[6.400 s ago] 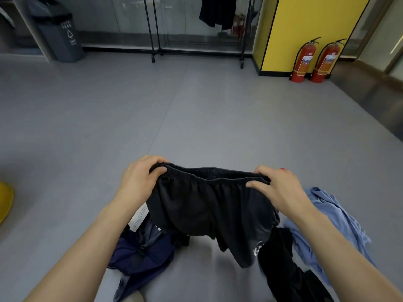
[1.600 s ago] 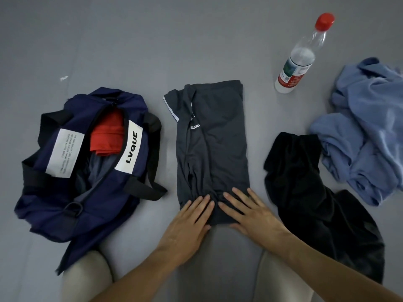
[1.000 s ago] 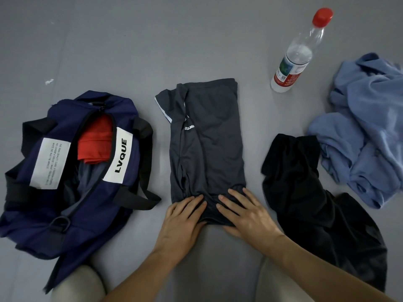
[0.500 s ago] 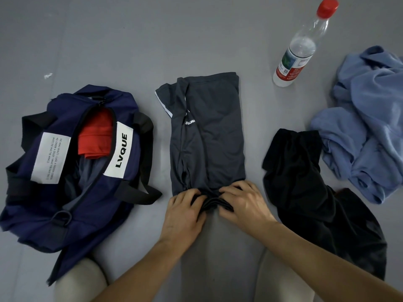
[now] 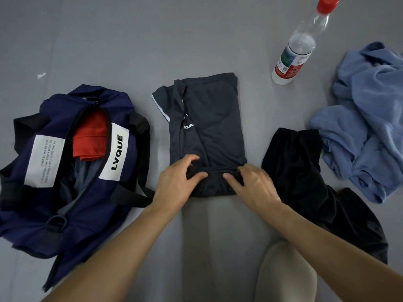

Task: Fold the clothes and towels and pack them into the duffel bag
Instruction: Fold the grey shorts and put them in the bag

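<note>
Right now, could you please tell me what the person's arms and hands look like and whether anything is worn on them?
Both are bare: the left hand and right hand show no gloves, rings or watch, and the left forearm and right forearm carry no sleeve as far as the frame shows.

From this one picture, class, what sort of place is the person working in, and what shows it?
Likely an indoor room, its kind unclear: a smooth grey floor, with the duffel bag, dark shorts and water bottle set straight on it, no table visible.
</note>
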{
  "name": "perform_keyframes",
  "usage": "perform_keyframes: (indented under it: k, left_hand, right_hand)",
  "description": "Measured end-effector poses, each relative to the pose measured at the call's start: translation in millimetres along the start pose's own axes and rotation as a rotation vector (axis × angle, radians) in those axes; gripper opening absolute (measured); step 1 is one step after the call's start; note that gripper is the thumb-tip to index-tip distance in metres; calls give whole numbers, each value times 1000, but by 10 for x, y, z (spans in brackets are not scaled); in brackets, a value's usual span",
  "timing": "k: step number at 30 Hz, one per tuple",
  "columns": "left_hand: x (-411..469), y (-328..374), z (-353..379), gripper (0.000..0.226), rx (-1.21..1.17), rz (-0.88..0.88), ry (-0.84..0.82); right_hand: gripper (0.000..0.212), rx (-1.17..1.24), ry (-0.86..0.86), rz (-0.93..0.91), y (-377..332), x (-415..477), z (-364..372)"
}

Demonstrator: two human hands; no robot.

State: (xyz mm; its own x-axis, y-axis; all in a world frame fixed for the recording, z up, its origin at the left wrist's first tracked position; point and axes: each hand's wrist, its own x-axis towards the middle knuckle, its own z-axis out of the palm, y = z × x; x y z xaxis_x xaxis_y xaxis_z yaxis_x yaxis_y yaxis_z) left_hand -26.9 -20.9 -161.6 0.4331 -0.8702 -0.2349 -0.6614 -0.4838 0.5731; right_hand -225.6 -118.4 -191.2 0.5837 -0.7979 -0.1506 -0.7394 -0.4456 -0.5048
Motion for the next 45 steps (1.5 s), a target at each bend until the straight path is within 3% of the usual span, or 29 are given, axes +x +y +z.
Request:
perform_keyframes:
  k: [3, 5, 7, 8, 10, 14, 18, 24, 28, 31, 33, 36, 38, 40, 43, 45]
  left_hand:
    - [84, -15, 79, 45, 190, -8, 2]
    - [79, -50, 118, 40, 315, 103, 124]
    - [-1, -31, 182, 32, 378, 326, 295]
    - [-63, -16, 230, 31, 379, 445, 316]
    - [-194, -54, 341, 39, 392, 577, 208]
    - [-236, -376, 403, 74, 524, 448, -145]
    - [-103, -460, 338, 88, 572, 487, -250]
    - [-13, -351, 229, 61, 399, 439, -200]
    - [-30, -259, 150, 38, 241, 362, -97]
    - [-16, -226, 63, 26, 141, 295, -59]
    - [27, -196, -13, 19, 47, 200, -96]
    - [89, -201, -128, 23, -66, 16, -183]
    - [96, -213, -124, 34, 37, -26, -189]
    - [72, -201, -70, 38, 255, -30, -91]
    - [19, -186, 16, 26, 407, 132, 154]
    - [-53, -146, 93, 22, 397, 300, 289]
  right_hand:
    - [35, -143, 140, -102, 24, 46, 46]
    - [43, -242, 183, -384, 39, 28, 88]
    - [44, -284, 100, -584, 92, -29, 177]
    - [52, -324, 4, -583, 129, -51, 218]
    - [73, -399, -206, -517, 221, -54, 265]
    - [82, -446, -296, -508, 289, -18, 285]
    - [75, -421, -234, -493, 307, 8, 337]
    - [59, -330, -53, -514, 240, 44, 298]
    - [67, -320, -69, -504, 234, 35, 266]
    - [60, -200, -10, -466, 254, 21, 231]
    - [45, -39, -6, -398, 221, 29, 129]
    - [32, 127, -177, -149, 140, 74, -71]
    - [35, 121, -222, -35, 102, 110, -114]
    - [39, 74, -155, 11, 54, 132, -104]
    - [42, -95, 115, -260, -40, 86, -19]
    - [47, -202, 120, -530, -35, 20, 58]
